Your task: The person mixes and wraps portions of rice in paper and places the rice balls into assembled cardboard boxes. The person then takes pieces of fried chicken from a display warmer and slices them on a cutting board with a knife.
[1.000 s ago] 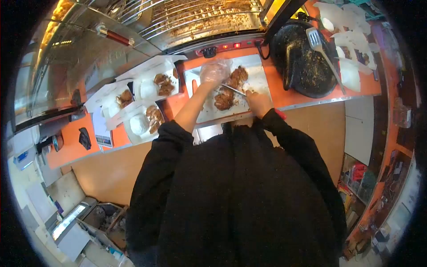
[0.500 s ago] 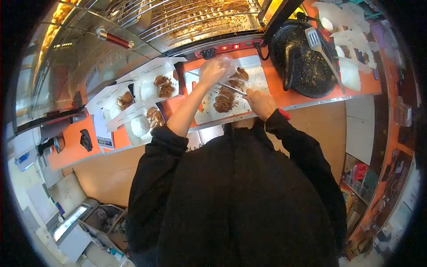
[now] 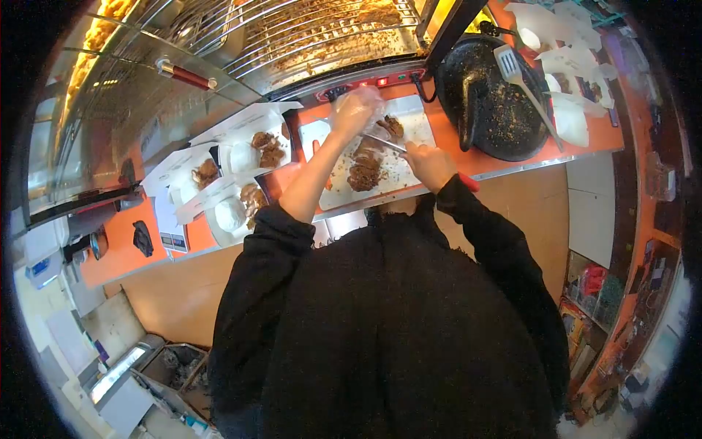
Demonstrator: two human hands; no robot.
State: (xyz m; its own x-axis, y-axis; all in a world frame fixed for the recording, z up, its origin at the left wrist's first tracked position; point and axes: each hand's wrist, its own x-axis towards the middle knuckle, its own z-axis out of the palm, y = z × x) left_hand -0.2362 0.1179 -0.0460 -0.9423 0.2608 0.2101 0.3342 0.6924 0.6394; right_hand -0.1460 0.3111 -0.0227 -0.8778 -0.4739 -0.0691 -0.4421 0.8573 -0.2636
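Observation:
My right hand (image 3: 433, 167) is closed around a knife (image 3: 385, 143), its blade slanting away to the left across the white cutting board (image 3: 413, 175). A red piece, perhaps the handle's end, shows beside my right wrist. In a clear plastic glove, my left hand (image 3: 355, 115) is over the far part of the board, close above the blade. Its fingers are smeared and partly hidden, so I cannot tell their grip. Cut brown meat (image 3: 364, 172) lies on the near side of the blade. Another brown piece (image 3: 392, 128) lies just right of my gloved fingers.
Open white boxes with white rice (image 3: 244, 156) and brown meat (image 3: 268, 148) stand at the left. A scale (image 3: 173, 241) sits beyond them. A dark pan (image 3: 504, 110) with a slotted spatula (image 3: 510, 66) is at the right. Behind the board stands a lit cabinet with a wire rack (image 3: 314, 36).
The knife tip that stuck out left of my left hand no longer shows there. My left hand has shifted slightly right over the board. The whole view has moved a little.

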